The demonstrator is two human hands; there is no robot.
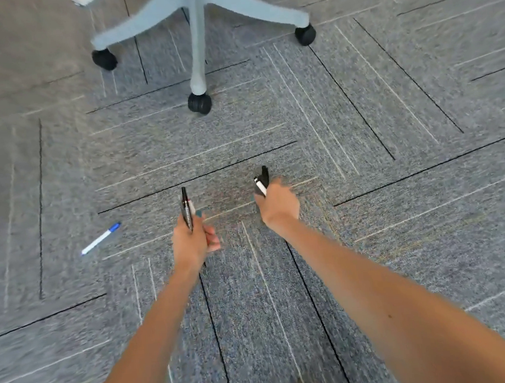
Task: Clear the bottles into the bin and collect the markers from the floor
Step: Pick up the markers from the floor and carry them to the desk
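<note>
both bare forearms reached out from the near edge over the grey carpet floor [399, 209], which was marked with thin dark and pale lines. the left hand [190, 242] was curled around a bundle of markers [186, 209], dark-bodied with a bit of white and red showing, their ends pointing away toward the far side. the right hand [278, 204] was closed around other markers [261, 181], one white-barrelled with a black cap and another dark one sticking out past the knuckles; how many it gripped could not be told through the blur. both hands were held just above the carpet, near each other in the middle of the scene. to the left, well apart from the left hand, a white marker with a blue cap [101, 238] lay on the floor, tilted with its cap toward the far right. farther off stood an office chair base [196, 22], pale grey-blue, on black castors [199, 103].
</note>
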